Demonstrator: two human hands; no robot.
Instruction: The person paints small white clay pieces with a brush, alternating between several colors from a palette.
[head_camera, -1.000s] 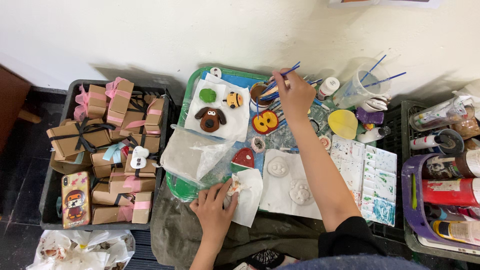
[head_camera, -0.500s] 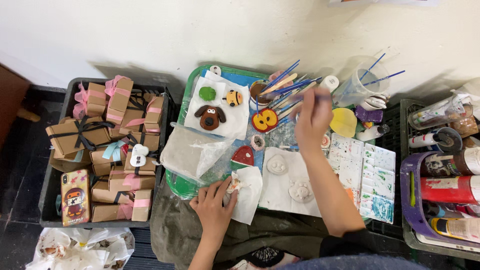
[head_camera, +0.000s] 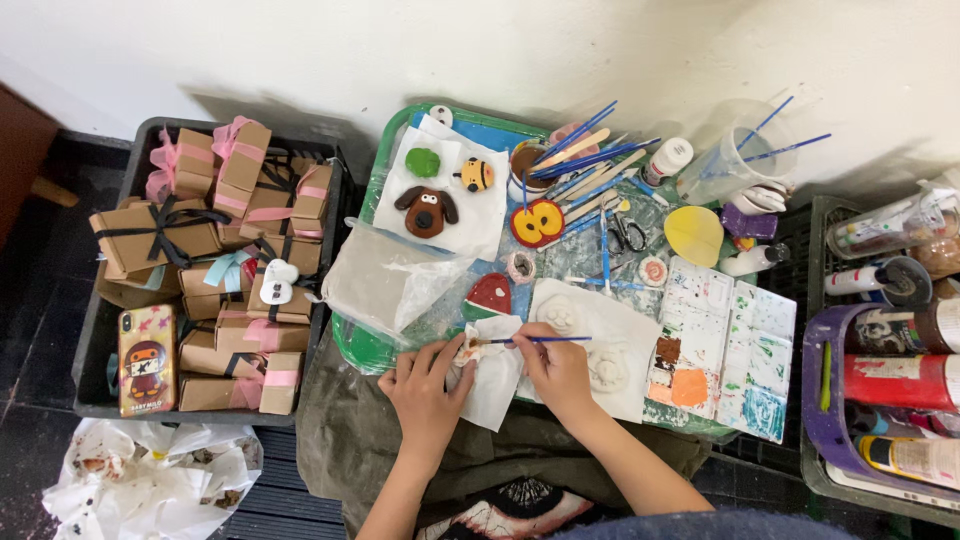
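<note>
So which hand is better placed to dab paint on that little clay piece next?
Probably the right hand: it holds the blue-handled brush, whose tip reaches the small clay piece. The left hand steadies that piece on white paper.

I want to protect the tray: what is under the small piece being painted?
A white tissue lies under the small piece, with the left hand cupping it from below. The tissue hides whatever is beneath it.
</note>
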